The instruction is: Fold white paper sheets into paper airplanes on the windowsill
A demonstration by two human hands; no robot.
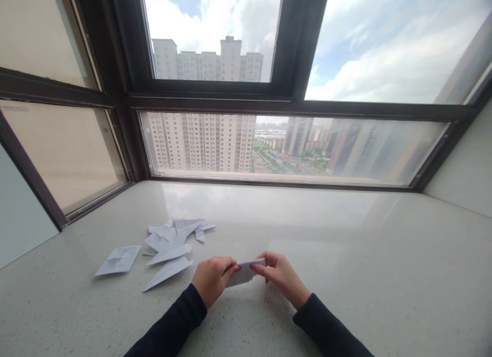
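Observation:
A small folded white paper (242, 275) is held between my two hands, tilted just above the speckled white sill (346, 254). My left hand (214, 279) pinches its left end, thumb and fingers pressed together. At the right end, the thumb and fingers of my right hand (282, 276) close on its upper edge. To the left of my left hand lies a pile of folded white paper pieces (169, 239), with a long pointed piece (168, 273) at its near side. Further left, a diamond-shaped folded paper (119, 260) rests apart from the pile.
Dark window frames (230, 105) rise behind the sill, with tall buildings and clouds outside. A white wall (465, 152) borders the sill at the right, and another pale panel (19, 213) stands at the left.

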